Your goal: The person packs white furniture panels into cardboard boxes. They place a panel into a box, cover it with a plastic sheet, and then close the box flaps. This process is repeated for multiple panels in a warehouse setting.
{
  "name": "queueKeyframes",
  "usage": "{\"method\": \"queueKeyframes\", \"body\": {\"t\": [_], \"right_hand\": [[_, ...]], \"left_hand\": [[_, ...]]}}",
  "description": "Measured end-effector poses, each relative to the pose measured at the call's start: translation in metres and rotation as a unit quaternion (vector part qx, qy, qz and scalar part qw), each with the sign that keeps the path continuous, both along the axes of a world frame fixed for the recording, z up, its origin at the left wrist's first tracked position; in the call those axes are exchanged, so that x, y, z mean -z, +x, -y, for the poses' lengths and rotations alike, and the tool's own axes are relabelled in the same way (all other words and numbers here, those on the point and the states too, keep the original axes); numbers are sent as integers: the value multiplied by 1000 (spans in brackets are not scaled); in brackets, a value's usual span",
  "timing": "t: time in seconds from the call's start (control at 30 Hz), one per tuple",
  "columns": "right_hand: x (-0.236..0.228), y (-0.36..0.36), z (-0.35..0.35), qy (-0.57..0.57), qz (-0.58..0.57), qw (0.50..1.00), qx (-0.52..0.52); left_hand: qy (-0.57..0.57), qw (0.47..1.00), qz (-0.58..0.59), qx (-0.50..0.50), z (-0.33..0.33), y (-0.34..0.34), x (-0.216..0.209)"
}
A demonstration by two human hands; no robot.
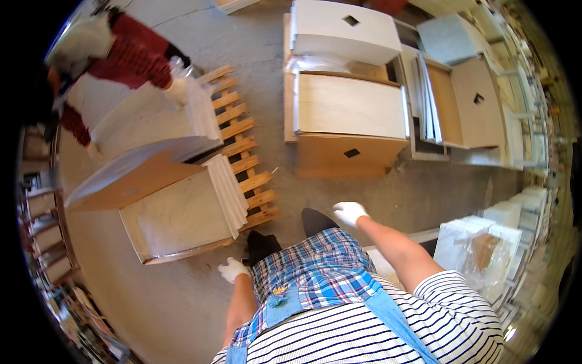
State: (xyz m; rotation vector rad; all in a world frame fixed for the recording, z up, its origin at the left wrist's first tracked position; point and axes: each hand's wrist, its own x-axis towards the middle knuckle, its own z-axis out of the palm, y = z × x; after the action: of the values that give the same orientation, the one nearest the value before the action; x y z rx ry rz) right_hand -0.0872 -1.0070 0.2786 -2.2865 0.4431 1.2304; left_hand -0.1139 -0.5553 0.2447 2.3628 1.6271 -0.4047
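Observation:
My left hand (232, 270), in a white glove, hangs low beside my checked apron (315, 255). Its fingers are loosely bent and hold nothing. Closest to it is an open cardboard box (182, 250) of pale, marble-look panels (176, 215), with a gap between hand and box. My right hand (350, 213), also white-gloved, is stretched forward over the floor, fingers loose and nothing in them. Ahead of that hand stands a brown box (351, 155) with a dark diamond-shaped hole, a pale panel (351, 106) lying across its top. Neither hand touches a box.
A person in red checked sleeves (142, 64) and white gloves leans over another box (151, 115) at the far left. A slatted wooden pallet (242, 164) lies beside the boxes. More open cartons (479, 100) stand at far right, and plastic-wrapped pale panels (479, 249) at near right.

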Motion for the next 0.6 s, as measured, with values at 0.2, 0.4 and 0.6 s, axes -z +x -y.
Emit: {"method": "queueKeyframes", "body": {"t": [0.2,0.4,0.6], "right_hand": [[-13,-122,179,-127,20,975,181],[13,-160,224,-139,4,948,288],[30,-101,227,-82,46,962,258]], "left_hand": [[-267,920,91,273,153,76,-41],[-432,803,70,405,249,192,-41],[-476,829,10,292,289,206,76]]}}
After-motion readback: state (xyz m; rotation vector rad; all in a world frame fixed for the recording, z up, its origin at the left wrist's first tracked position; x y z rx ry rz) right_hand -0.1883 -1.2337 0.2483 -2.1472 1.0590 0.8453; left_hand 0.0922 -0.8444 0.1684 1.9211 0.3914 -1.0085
